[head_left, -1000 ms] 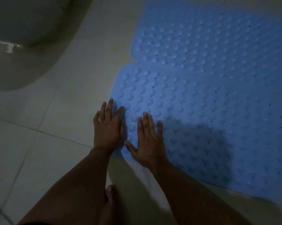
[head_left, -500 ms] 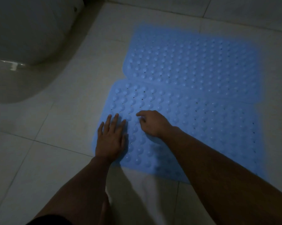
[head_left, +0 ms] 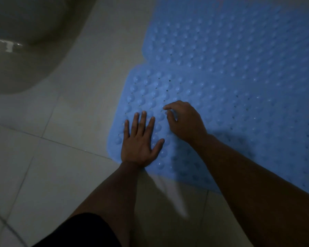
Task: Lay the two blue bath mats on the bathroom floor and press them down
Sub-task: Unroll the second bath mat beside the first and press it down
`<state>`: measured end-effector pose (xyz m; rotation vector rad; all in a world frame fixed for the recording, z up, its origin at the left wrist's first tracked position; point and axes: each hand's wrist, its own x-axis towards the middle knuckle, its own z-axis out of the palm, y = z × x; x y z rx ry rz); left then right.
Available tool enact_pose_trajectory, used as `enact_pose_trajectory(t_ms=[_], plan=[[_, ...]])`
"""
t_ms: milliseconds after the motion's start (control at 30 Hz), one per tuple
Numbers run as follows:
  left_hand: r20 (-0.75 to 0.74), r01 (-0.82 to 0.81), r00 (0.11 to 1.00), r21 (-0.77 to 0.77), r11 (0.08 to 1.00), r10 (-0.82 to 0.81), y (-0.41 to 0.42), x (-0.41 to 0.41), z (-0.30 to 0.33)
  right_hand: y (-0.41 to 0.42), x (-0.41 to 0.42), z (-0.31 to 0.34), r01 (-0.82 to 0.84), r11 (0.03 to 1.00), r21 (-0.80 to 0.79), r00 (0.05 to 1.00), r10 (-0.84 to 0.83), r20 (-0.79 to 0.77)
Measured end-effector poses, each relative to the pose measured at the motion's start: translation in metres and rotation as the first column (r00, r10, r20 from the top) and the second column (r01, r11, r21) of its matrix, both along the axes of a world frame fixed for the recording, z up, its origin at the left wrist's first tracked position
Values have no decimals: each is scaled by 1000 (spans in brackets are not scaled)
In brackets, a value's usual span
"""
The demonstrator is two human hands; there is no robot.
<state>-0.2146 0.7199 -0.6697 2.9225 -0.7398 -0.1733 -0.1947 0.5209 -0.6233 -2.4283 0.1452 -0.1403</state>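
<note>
Two bumpy blue bath mats lie flat on the tiled floor, side by side. The near mat (head_left: 239, 122) overlaps the edge of the far mat (head_left: 221, 32). My left hand (head_left: 139, 141) lies flat on the near mat's left front corner, with its fingers spread and straight. Just to its right, my right hand (head_left: 185, 122) is on the same mat with its fingers curled under. Its fingertips touch the bumps and it holds nothing that I can see.
A pale toilet bowl (head_left: 25, 50) stands at the upper left, close to the mats' left edges. Light floor tiles (head_left: 61, 175) with grout lines spread out to the left and front. My knee in dark shorts (head_left: 82, 229) is at the bottom.
My right hand went from flat on the mat to curled and moved a little farther onto it. My left hand stayed pressed on the corner. The camera has moved closer.
</note>
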Motion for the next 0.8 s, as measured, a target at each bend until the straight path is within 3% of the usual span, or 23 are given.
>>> enact_pose_trajectory(t_ms=[133, 233, 300, 400, 500, 567, 633, 733, 800], plan=[[-99, -3, 995, 25, 1000, 5, 1, -8, -2, 4, -11, -4, -5, 1000, 1, 997, 5, -72], [-229, -31, 973, -74, 997, 13, 3, 0, 11, 4, 0, 14, -30, 998, 56, 962, 44, -270], [-325, -171, 940, -189, 967, 102, 13, 22, 36, 4, 23, 31, -63, 998, 12, 892, 62, -448], [-194, -327, 938, -223, 918, 287, 48, 60, 64, 22, 55, 46, -135, 986, -95, 819, 57, -571], [-37, -344, 938, -188, 920, 343, 86, 76, 67, 73, 62, 50, -229, 967, -114, 822, 129, -555], [2, -373, 926, -155, 915, 378, 99, 73, 60, 116, 44, 38, -345, 932, -111, 820, 242, -518], [17, -418, 905, -142, 897, 425, 111, 68, 52, 156, 13, 12, -448, 869, -212, 827, 313, -467], [42, -460, 883, -131, 878, 468, 128, 64, 43, 183, -26, -20, -435, 822, -368, 884, 312, -350], [43, -471, 877, -111, 875, 478, 136, 63, 37, 184, -35, -30, -428, 818, -384, 894, 322, -311]])
